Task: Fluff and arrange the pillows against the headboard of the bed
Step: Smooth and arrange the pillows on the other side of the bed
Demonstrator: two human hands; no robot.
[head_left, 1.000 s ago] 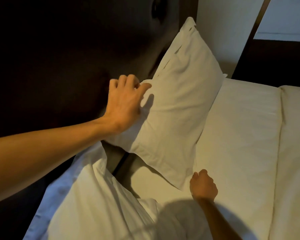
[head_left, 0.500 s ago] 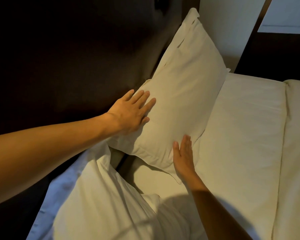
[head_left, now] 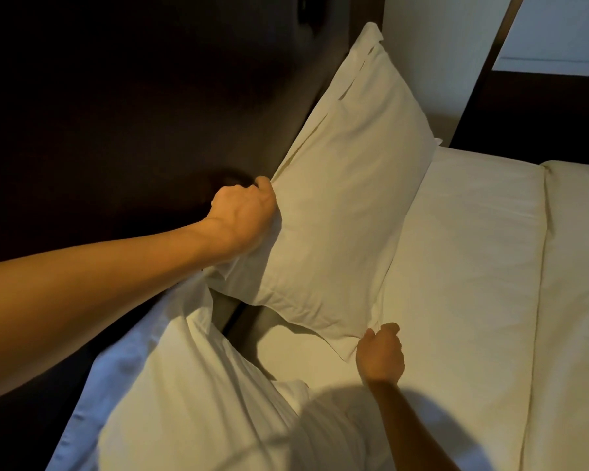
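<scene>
Pillows: far pillow (head_left: 347,205) leans propped against dark headboard (head_left: 133,113), lower edge on the bed sheet (head_left: 473,249). Left hand (head_left: 244,215) clenched on its upper near corner; right hand (head_left: 381,356) pinches the lower near corner. Fabric looks plump, few creases. Judgement: this one is nearly placed, needs only squaring. Near pillow (head_left: 184,396) lies slumped and crumpled beside it, partly shadowed, not yet fluffed or stood upright. Roughly half the task remains.

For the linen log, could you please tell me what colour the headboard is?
Very dark brown, nearly black, plain; the head view shows the headboard.
</scene>
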